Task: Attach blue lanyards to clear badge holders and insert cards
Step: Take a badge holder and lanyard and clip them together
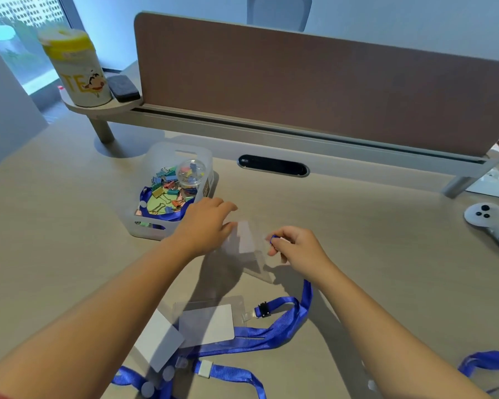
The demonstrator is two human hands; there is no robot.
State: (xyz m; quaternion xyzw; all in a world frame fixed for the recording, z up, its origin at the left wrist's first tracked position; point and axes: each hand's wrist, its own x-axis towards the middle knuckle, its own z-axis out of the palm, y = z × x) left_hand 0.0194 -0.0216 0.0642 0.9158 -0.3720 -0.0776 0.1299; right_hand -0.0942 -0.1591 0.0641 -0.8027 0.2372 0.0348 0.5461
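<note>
My left hand [206,223] pinches the left edge of a clear badge holder [247,243] held above the desk, with a white card showing inside it. My right hand [296,247] is shut on the clip end of a blue lanyard [307,295] at the holder's right edge; its strap hangs down under my wrist. Nearer me lies a second clear holder [208,323] with a white card in it, joined to a blue lanyard by a black clip [262,309]. A loose white card [159,342] lies beside it, over more blue strap [231,375].
A translucent bin [156,226] of coloured binder clips and a blue lanyard stands left of my hands. A brown partition [300,82] runs across the back. A white controller [490,226] lies at the right, and another blue lanyard [487,362] at the lower right.
</note>
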